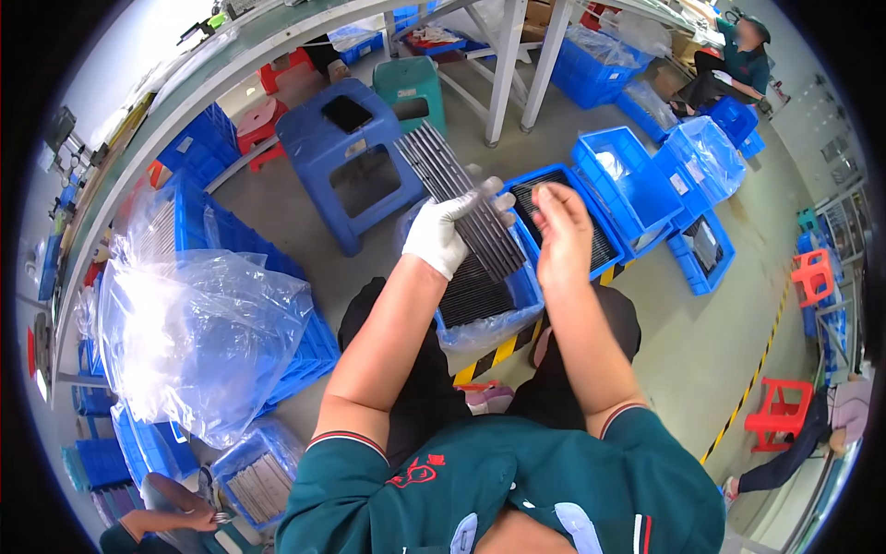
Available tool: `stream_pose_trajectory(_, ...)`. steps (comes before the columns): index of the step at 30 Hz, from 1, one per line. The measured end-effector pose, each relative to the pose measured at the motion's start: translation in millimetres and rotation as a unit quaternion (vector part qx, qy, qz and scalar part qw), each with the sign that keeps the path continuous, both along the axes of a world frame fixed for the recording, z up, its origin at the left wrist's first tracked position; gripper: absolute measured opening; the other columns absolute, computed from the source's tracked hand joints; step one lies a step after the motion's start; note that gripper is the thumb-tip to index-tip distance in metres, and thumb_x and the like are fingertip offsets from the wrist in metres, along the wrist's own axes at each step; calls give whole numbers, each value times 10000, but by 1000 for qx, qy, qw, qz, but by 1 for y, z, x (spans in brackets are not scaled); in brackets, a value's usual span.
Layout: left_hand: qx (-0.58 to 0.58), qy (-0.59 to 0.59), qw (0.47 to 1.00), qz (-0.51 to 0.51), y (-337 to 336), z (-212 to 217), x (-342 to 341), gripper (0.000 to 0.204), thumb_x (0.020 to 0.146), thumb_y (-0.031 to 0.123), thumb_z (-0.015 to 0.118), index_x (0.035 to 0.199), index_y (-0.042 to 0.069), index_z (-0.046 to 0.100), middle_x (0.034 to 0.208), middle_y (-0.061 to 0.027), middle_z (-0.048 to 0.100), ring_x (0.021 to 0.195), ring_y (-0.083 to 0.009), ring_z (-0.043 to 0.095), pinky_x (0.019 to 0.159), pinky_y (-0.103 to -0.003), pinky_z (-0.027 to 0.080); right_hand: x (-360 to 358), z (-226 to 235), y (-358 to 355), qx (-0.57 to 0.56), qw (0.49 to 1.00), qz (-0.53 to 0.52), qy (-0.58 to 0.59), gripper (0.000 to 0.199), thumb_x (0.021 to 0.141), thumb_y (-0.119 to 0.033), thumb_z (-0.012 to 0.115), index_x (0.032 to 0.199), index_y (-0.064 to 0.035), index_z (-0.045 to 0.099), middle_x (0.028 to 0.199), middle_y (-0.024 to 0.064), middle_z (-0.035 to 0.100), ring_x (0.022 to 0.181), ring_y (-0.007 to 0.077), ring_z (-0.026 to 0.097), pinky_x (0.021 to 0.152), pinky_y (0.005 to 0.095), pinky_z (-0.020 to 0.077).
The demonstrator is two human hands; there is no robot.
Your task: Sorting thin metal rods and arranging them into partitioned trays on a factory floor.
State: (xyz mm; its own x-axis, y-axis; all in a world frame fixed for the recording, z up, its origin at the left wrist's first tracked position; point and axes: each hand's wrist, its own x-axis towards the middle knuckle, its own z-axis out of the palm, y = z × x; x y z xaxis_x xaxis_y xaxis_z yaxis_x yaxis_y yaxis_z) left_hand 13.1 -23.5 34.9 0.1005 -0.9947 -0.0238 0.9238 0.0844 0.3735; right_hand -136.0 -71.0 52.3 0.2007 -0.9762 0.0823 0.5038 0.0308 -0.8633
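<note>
My left hand (436, 238), in a white glove, is wrapped round a bundle of long thin dark rods (427, 159). The bundle slants from upper left to lower right above a blue bin (533, 309) lined with clear plastic. More dark rods (469, 297) lie side by side in that bin. My bare right hand (565, 235) hangs just right of the bundle, apart from it, its fingers curled and pinched together. Whatever may be between those fingertips cannot be made out. Behind this hand, a second blue bin (616, 214) holds a layer of similar dark rods (600, 245).
A blue stool (309, 138) with a phone (347, 114) on it stands ahead left. Blue crates under clear plastic (203, 342) are stacked at my left. More blue bins (628, 175) stand to the right. Other people (743, 60) sit farther off. Striped tape (498, 355) marks the floor.
</note>
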Motion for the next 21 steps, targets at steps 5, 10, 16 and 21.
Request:
stream_pose_trajectory(5,37,-4,998,-57,8,-12,2,361,889,80,579,1242,59,504,1124,-204,605,1070,-421,588,908,-585,486,12,17,-43,-113,985,72,111,168,857,-127,678,984,-17,663,885,22,658,825,85,577,733,225,429)
stream_pose_trajectory(10,81,22,987,-136,19,-28,-11,393,868,70,613,1244,34,506,1144,-171,601,1074,-367,595,923,-535,491,26,0,-71,-128,977,97,142,184,859,-117,677,1013,-16,667,906,34,672,842,97,610,733,225,446)
stream_pose_trajectory(16,112,17,971,-211,26,-30,-29,491,838,97,670,1281,38,468,1181,-188,600,1072,-372,606,920,-526,492,37,-25,-87,-104,973,147,145,197,850,-102,678,1020,-3,672,922,48,685,859,122,632,793,240,481)
stream_pose_trajectory(21,132,9,962,-238,26,-39,-38,514,838,106,672,1296,29,449,1160,-180,611,1066,-378,610,910,-509,503,36,-35,-83,-113,936,196,270,155,838,-97,681,971,-18,683,858,18,670,818,82,613,760,224,484)
